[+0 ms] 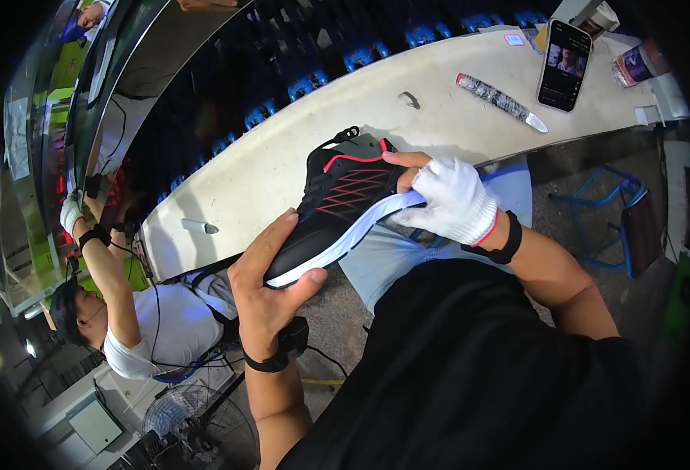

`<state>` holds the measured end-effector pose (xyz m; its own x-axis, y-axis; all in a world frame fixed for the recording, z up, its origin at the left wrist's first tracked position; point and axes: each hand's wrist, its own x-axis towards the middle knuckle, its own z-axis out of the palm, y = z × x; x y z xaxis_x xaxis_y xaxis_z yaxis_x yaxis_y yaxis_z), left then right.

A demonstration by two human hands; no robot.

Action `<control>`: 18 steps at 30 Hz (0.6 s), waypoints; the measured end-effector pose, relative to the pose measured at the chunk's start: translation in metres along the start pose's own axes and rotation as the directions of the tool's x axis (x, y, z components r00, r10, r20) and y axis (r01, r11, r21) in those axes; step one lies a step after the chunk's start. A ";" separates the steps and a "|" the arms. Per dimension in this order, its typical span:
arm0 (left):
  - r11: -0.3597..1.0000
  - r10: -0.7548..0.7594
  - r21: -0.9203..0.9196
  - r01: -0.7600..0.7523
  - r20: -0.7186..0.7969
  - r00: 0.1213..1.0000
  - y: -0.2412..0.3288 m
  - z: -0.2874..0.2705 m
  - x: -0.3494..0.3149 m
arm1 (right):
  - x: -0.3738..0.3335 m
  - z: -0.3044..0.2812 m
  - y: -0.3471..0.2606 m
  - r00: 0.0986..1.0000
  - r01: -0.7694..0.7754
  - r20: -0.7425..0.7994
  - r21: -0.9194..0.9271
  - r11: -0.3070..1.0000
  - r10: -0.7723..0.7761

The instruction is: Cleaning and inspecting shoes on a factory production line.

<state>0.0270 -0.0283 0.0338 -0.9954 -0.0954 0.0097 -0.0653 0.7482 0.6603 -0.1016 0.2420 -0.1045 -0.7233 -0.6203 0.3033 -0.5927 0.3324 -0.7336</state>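
Observation:
A black sneaker (pixel 341 200) with red crossed lines, a red collar edge and a white sole is held tilted on its side above the near edge of the bench. My bare left hand (pixel 270 270) is closed around its toe, thumb against the sole and fingers over the upper. At the heel, my right hand (pixel 450 196), in a white glove with bare fingertips showing, grips the sole and heel from the right. Black laces hang loose at the collar. The inside of the shoe is mostly hidden.
On the pale bench (pixel 258 168) lie a knife (pixel 501 102) with a wrapped handle, a phone (pixel 566 66), a bottle (pixel 640 63) and a small tube (pixel 200 226). Dark rollers (pixel 282 55) run behind. A co-worker (pixel 164 321) sits left, near a fan (pixel 196 423). A blue-framed stool (pixel 619 211) stands right.

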 end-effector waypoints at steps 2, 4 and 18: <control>0.999 -0.031 0.013 0.030 0.031 0.999 -0.005 -0.004 -0.005 | 0.003 0.006 0.000 0.999 0.027 -0.024 -0.010 1.000 -0.027; 0.997 -0.067 0.029 0.065 0.054 0.996 -0.006 -0.006 -0.009 | 0.007 0.012 -0.002 0.995 0.074 -0.059 -0.053 0.996 -0.077; 0.954 0.295 0.020 -0.300 0.136 0.946 0.061 -0.001 0.024 | -0.012 -0.037 0.000 0.997 -0.073 0.021 -0.189 0.979 0.078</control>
<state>-0.0011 0.0144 0.0746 -0.9703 0.2195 0.1016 0.2349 0.7552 0.6120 -0.1063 0.2755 -0.0860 -0.7597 -0.6075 0.2318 -0.5947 0.5050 -0.6256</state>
